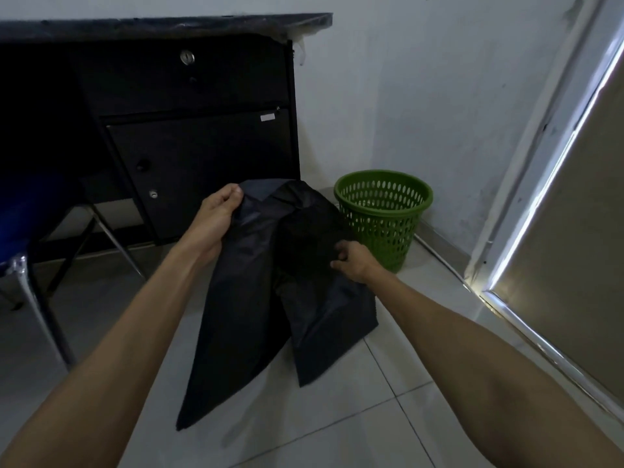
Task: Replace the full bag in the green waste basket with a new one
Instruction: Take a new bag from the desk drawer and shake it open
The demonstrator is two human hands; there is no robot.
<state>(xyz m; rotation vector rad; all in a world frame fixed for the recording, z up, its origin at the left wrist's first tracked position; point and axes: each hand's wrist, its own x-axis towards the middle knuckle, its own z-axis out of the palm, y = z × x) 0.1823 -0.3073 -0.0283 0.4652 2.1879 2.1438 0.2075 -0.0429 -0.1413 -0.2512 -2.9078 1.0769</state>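
- Two bare hands hold one black bag (256, 298) in front of the person, its length hanging down over the pale tiled floor (371, 417).
- Left hand (216, 217) grips the bag's upper edge, fingers curled over it, thumb side toward the camera.
- Right hand (353, 261) pinches a lower fold of the same bag, fingers curled into the plastic; the hands are well apart, the left one higher and farther from the camera.
- Between the hands the bag gapes a little, showing a dark hollow; whether anything lies in it cannot be told.
- Green waste basket (383, 214) stands upright on the floor in the corner, just beyond and to the right of the bag, near the white wall (422, 96).
- Through the basket's holes and open top only green shows, with no liner visible; its bottom is out of sight.
- Dark desk (189, 130) with a drawer and a cabinet door stands left of the basket; a blue chair (20, 231) shows at the left edge.
- Door (574, 231) stands at the right.
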